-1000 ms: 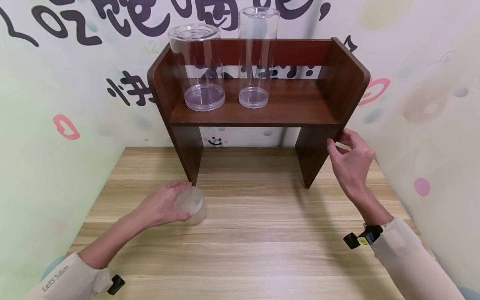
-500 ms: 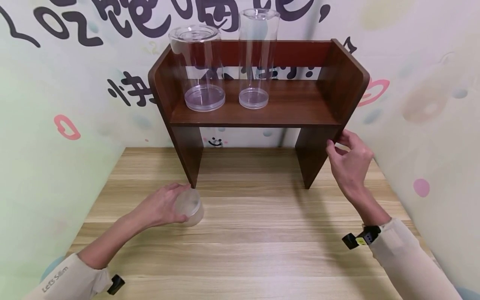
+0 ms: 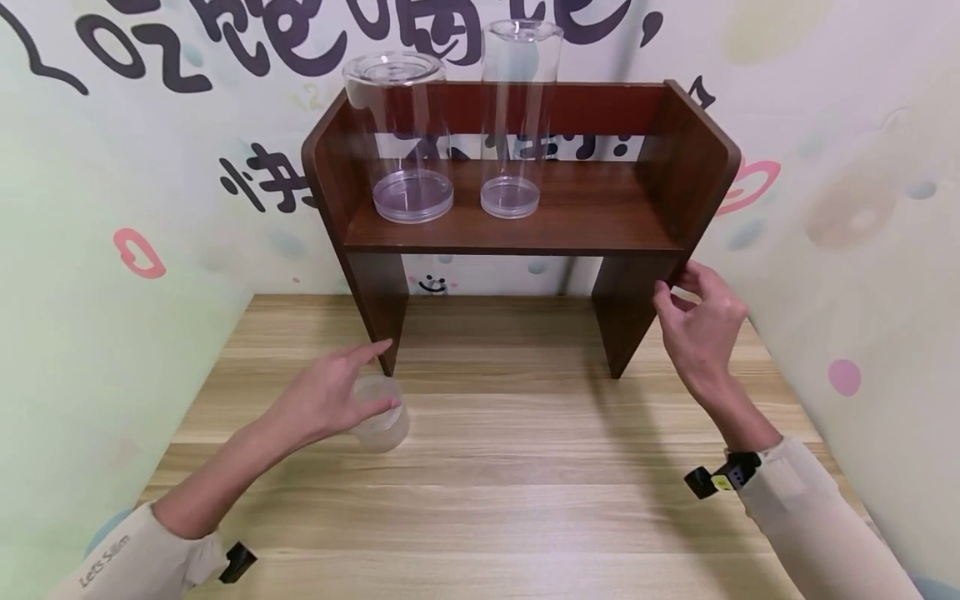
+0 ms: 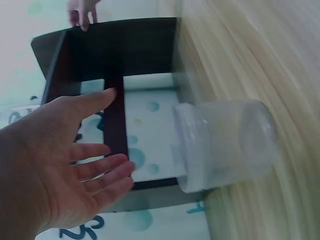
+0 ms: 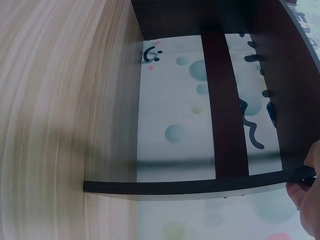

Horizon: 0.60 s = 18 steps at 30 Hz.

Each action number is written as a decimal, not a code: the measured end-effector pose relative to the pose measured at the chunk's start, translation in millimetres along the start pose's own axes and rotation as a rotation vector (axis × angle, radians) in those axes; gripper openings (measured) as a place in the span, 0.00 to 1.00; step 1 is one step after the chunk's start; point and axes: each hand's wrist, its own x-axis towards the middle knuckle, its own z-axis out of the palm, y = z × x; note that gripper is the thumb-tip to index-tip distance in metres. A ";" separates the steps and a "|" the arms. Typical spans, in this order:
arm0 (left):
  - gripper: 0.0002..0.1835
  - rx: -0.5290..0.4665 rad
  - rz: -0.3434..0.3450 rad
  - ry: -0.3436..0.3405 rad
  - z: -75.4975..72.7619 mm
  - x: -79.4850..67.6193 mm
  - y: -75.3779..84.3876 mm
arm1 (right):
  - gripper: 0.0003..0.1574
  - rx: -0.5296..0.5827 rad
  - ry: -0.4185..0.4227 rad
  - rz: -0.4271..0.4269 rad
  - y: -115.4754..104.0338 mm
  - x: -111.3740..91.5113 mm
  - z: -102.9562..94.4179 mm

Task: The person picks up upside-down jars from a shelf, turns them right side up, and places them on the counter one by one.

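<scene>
One jar [image 3: 387,428] near the shelf edge [image 3: 362,295]

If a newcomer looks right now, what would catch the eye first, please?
Probably the dark brown shelf, central in the head view, bearing a wide clear jar and a narrow clear jar before bold black lettering. Next, the hands: the left hand, open near but apart from a small translucent jar on the wooden table, and the right hand, gripping the shelf's right side.
</scene>
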 end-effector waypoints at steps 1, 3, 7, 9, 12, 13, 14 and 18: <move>0.41 -0.019 0.004 0.031 -3.0 1.9 3.3 | 0.14 -0.002 0.001 -0.001 0.4 -0.2 0.1; 0.39 -0.069 0.013 0.104 -9.6 5.9 10.4 | 0.14 -0.002 0.004 -0.003 -0.2 -0.5 0.2; 0.37 -0.192 0.035 0.255 -23.3 13.6 24.4 | 0.14 0.001 0.009 -0.011 -6.0 -1.0 -0.8; 0.37 -0.259 0.055 0.325 -29.0 17.6 30.2 | 0.13 0.004 0.013 -0.015 -10.1 -1.3 -1.6; 0.38 -0.326 0.095 0.426 -36.0 24.1 37.8 | 0.13 0.014 0.017 -0.019 -15.8 -1.5 -2.8; 0.39 -0.340 0.107 0.459 -37.9 26.4 40.0 | 0.13 0.020 0.017 -0.019 -17.4 -1.5 -3.0; 0.39 -0.347 0.119 0.486 -39.8 28.6 42.2 | 0.13 0.024 0.017 -0.020 -18.5 -1.4 -3.2; 0.42 -0.364 0.139 0.572 -47.9 39.5 50.3 | 0.13 0.030 0.015 -0.022 -20.5 -1.1 -3.3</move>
